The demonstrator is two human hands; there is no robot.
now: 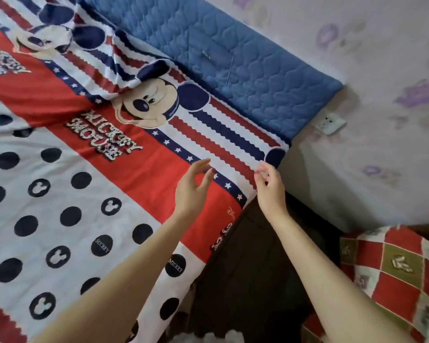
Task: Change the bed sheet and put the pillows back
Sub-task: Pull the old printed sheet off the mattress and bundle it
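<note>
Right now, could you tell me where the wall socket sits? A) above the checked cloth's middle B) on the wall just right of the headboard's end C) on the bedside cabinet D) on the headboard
B: the white socket is mounted on the wallpapered wall, just past the right end of the blue quilted headboard.
</note>
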